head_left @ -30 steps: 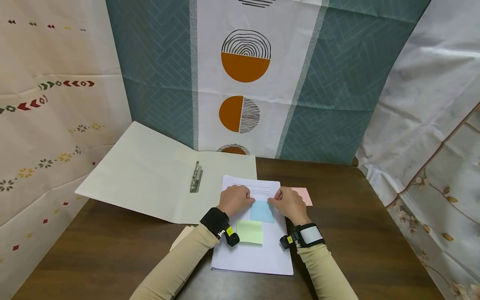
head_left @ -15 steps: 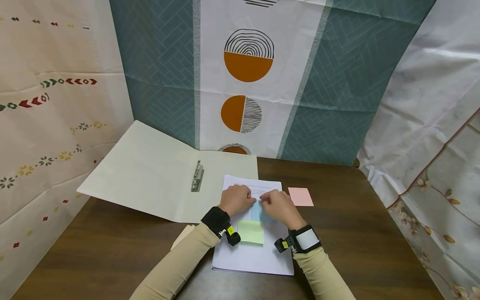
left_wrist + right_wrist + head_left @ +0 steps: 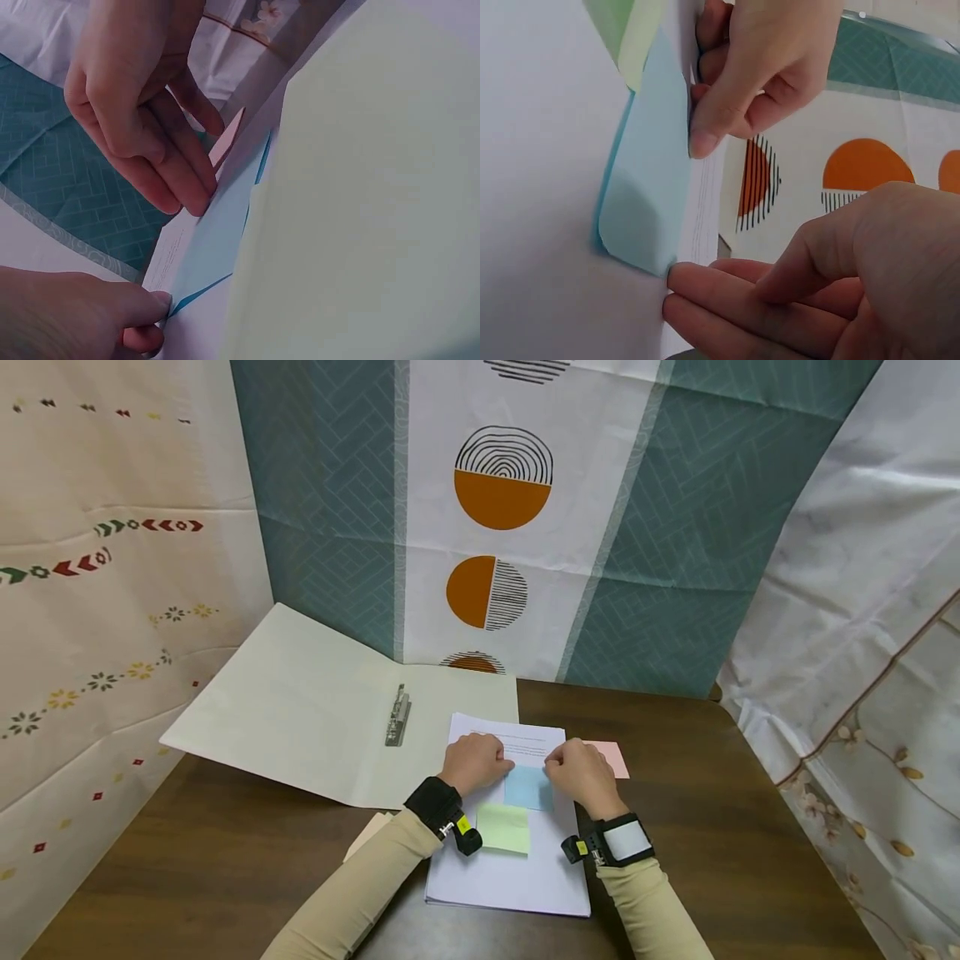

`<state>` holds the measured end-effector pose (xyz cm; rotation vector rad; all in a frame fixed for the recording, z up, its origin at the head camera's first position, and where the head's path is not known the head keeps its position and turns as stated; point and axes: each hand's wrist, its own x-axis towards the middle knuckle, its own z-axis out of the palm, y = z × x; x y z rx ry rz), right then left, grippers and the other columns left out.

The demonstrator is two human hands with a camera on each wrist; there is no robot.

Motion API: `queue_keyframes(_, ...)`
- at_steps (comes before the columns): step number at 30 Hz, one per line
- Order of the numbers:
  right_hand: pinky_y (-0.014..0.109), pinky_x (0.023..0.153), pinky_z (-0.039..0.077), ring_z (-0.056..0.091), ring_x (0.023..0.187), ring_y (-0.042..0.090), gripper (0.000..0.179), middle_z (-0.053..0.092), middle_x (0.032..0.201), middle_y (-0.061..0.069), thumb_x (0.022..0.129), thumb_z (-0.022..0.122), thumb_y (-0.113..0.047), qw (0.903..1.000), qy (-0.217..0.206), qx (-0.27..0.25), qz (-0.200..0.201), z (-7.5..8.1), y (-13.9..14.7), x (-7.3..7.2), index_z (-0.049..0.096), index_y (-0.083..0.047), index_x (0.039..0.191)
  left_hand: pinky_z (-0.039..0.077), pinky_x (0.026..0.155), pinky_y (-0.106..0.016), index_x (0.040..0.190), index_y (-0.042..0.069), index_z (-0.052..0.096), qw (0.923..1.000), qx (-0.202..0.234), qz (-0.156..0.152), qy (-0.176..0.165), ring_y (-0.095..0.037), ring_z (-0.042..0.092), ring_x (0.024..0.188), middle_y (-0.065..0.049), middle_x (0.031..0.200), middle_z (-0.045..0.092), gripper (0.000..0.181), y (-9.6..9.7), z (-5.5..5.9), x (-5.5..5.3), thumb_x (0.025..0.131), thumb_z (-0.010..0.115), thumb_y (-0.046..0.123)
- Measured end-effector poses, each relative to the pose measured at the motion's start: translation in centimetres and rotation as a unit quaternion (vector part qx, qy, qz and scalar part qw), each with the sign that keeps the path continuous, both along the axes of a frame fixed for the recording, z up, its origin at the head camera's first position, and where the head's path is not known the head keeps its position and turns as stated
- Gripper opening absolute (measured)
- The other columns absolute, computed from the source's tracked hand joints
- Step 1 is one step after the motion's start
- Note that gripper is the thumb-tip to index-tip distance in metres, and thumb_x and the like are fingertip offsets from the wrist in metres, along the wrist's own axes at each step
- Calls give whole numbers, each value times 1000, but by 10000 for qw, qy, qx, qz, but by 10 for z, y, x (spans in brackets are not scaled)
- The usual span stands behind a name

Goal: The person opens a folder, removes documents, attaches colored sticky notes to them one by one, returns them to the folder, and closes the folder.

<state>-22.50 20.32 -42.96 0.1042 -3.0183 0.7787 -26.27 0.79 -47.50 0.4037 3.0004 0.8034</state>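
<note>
A light blue sticky note (image 3: 528, 788) lies on a stack of printed paper (image 3: 517, 883), with its lower edge lifted. My left hand (image 3: 474, 763) holds the note's upper left corner, thumb on it and fingers curled. At the upper right corner, my right hand (image 3: 587, 775) touches the note with its fingertips; the right wrist view shows these fingers (image 3: 735, 304) fairly straight. Just below the blue note, a pale green sticky note (image 3: 504, 828) stands partly raised from the paper. It fills much of the left wrist view.
An open white binder (image 3: 300, 710) with a metal clip (image 3: 397, 716) lies behind and left, partly under the paper. A pink sticky note (image 3: 613, 758) lies beyond my right hand. Cream paper (image 3: 367, 835) shows beside my left forearm. Patterned cloths hang around the wooden table (image 3: 720, 843).
My right hand slid left along the blue note's top edge toward my left hand, then back right to its corner. The left hand stayed at the left corner.
</note>
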Motion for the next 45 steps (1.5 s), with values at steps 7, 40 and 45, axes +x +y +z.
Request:
queue_keyframes(7, 29, 55, 38, 61, 69, 19, 23, 86, 108, 18, 99, 68, -9, 9997, 87, -119, 218, 0, -3, -1, 88, 0, 107, 35, 58, -30, 65, 19, 60, 9999, 22, 29, 126, -14, 50, 64, 7, 64, 48, 42, -3, -1, 2, 99, 83, 31)
queue_keyframes(40, 35, 59, 45, 60, 71, 24, 32, 83, 116, 23, 99, 63, -14, 9950, -609, -74, 782, -35, 34, -28, 86, 2, 116, 37, 70, -24, 119, 11, 89, 9749, 1023, -1938, 390, -5, 51, 66, 0, 102, 89, 30, 9, 13, 0, 103, 63, 11)
queue_keyframes(45, 36, 62, 49, 63, 77, 24, 33, 83, 118, 21, 99, 63, -16, 9958, -626, 88, 663, -40, 35, -33, 86, 0, 117, 33, 66, -22, 119, 11, 89, 9844, 524, -1672, 160, -7, 48, 69, -5, 102, 88, 26, 13, 20, 11, 103, 69, 8)
